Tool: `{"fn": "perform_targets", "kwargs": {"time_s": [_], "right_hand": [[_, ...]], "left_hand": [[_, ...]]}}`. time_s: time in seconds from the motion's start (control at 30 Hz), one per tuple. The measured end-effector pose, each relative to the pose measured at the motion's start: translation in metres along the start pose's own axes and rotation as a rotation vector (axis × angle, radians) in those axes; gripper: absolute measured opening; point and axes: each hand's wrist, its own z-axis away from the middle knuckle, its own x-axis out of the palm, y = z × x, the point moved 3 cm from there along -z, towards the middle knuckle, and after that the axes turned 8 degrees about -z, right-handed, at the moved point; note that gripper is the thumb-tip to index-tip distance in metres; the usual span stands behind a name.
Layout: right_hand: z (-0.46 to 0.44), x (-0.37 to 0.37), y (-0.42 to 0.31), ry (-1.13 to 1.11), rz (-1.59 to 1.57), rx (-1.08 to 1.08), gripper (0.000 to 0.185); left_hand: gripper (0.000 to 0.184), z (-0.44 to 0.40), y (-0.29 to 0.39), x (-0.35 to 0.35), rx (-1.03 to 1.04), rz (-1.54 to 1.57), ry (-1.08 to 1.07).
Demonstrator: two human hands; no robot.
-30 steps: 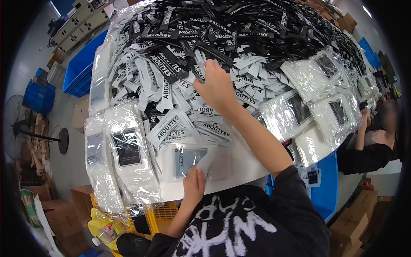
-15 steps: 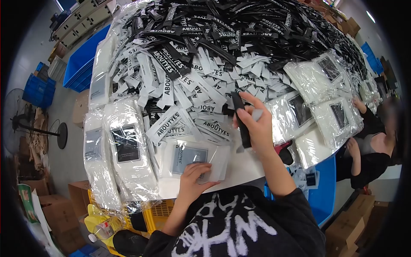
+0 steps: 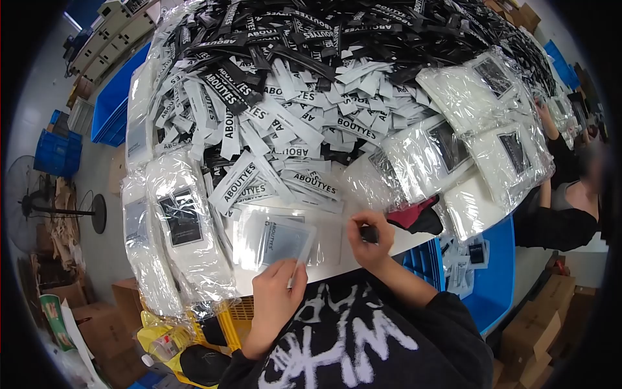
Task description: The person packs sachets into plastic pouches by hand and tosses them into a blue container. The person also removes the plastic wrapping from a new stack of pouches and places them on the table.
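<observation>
My left hand (image 3: 280, 285) pinches the edge of a clear plastic bag (image 3: 304, 241) with a grey printed panel, lifted at a tilt over a stack of similar bags (image 3: 246, 245). To its right, my right hand (image 3: 374, 241) is closed round a dark narrow packet (image 3: 368, 234); only its end shows, and the fingers hide the rest. Beyond both hands lie white printed stick packets (image 3: 311, 181) in a loose heap, with black stick packets (image 3: 311, 32) heaped behind them.
Wrapped bundles of bags with dark labels lie at left (image 3: 184, 217) and right (image 3: 427, 155). A blue bin (image 3: 495, 285) holding several packets stands below the table's right edge. A yellow crate (image 3: 230, 324) is at lower left. Another person (image 3: 560, 214) works at far right.
My right hand has come down and nearer my body with the dark packet, now seen end-on. My left hand has gone from resting on the bag to lifting its edge.
</observation>
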Motion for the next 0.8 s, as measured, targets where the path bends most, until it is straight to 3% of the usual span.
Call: {"fn": "perform_targets", "kwargs": {"time_s": [0.13, 0.2, 0.43, 0.57, 0.6, 0.73, 0.8], "right_hand": [[0.006, -0.009, 0.008, -0.064, 0.095, -0.008, 0.009], [0.012, -0.013, 0.005, -0.075, 0.032, -0.061, 0.011], [0.023, -0.009, 0.014, -0.203, 0.187, 0.166, 0.02], [0.016, 0.011, -0.015, -0.325, -0.037, 0.393, 0.013], [0.011, 0.021, -0.027, -0.375, -0.031, 0.398, 0.013], [0.009, 0.031, -0.028, -0.646, -0.24, 0.579, 0.021], [0.016, 0.026, -0.012, -0.736, -0.466, 0.831, 0.019]], "left_hand": [[0.01, -0.001, 0.0, 0.009, -0.088, 0.08, -0.206], [0.009, -0.003, -0.002, 0.013, -0.122, 0.151, -0.226], [0.015, -0.004, -0.027, 0.016, -0.247, 0.385, -0.198], [0.015, -0.002, -0.037, 0.033, -0.33, 0.712, -0.191], [0.015, -0.001, -0.037, 0.034, -0.249, 0.603, -0.231], [0.018, -0.001, -0.022, 0.04, -0.247, 0.636, -0.222], [0.015, 0.004, -0.029, 0.035, -0.277, 0.747, -0.299]]}}
